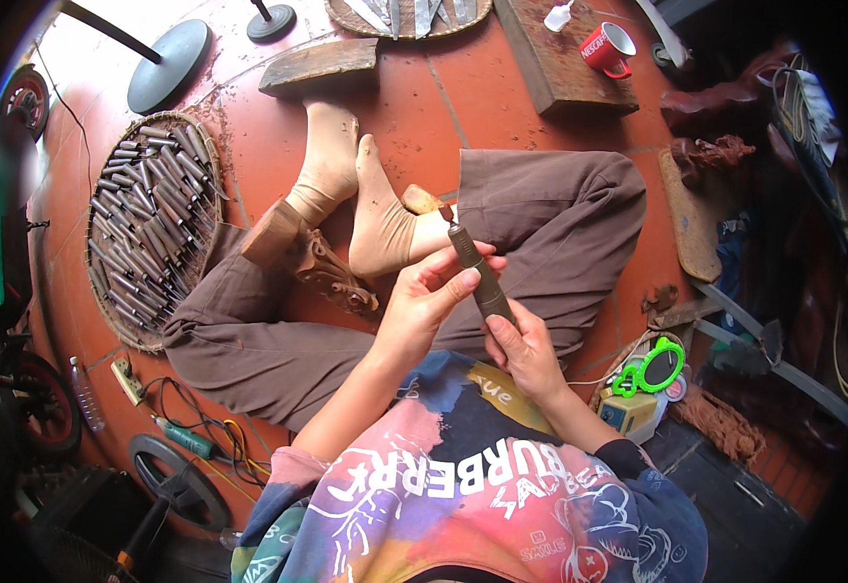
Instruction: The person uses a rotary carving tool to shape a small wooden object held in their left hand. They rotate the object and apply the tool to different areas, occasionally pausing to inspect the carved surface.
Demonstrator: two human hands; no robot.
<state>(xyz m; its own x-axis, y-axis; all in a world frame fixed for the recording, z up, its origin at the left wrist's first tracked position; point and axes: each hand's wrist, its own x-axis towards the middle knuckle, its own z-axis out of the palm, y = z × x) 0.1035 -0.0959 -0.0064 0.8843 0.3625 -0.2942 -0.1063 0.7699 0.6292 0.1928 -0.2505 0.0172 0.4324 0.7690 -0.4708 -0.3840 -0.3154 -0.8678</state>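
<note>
Both hands are around a dark rotary tool handpiece, held tilted above my lap with its bit end pointing away from me. At its tip sits a small dark reddish-brown bit. My left hand closes its thumb and fingers on the upper body of the handpiece. Lower down, my right hand grips the rear end. A carved wooden piece rests by my left shin, apart from both hands. Beyond the bit, a small tan wooden piece lies beside my foot.
Many handled carving tools fill a woven basket on the left. A wooden block stands beyond my feet; a thick plank carries a red cup. To the right sit a yellowish box and green-framed mirror. Cables lie left.
</note>
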